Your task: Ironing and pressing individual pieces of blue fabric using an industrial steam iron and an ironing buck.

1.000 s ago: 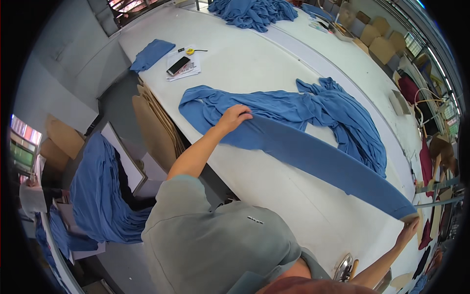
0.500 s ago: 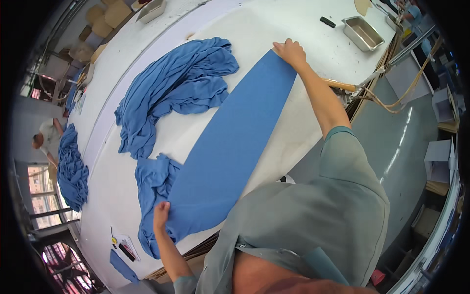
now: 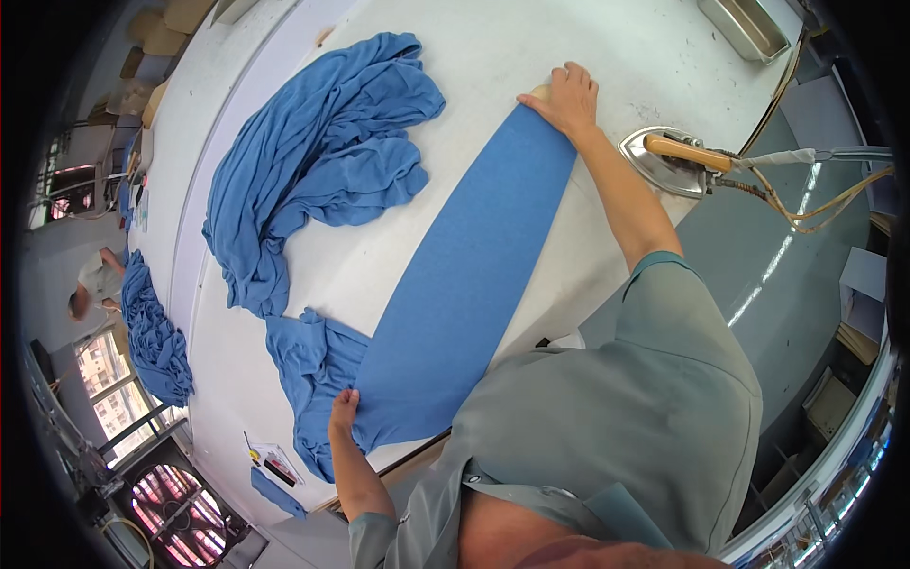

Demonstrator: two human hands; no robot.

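Note:
A long blue piece of fabric (image 3: 464,266) lies stretched smooth and flat across the table, running from near my body to the upper middle. At its far, narrower end my right hand (image 3: 566,98) rests with thumb and fingers spread. A small beige tip (image 3: 540,92) shows between that thumb and the fingers; the rest of it is hidden. My left hand (image 3: 344,411) pinches the fabric at the near left, where the smooth part meets a crumpled blue part (image 3: 308,370). A larger heap of blue cloth (image 3: 313,161) lies in loose folds to the left.
An iron (image 3: 673,159) with a wooden handle and cables stands at the table's right edge. Farther back is a metal tray (image 3: 744,28). Another blue heap (image 3: 152,332) lies at far left, near a person (image 3: 100,280). Small tools (image 3: 275,463) lie at the near left.
My view has shifted, bringing the iron fully into sight. The fingers of my right hand have spread at the fabric's far end, and the beige tip shows now. My left hand keeps its pinch.

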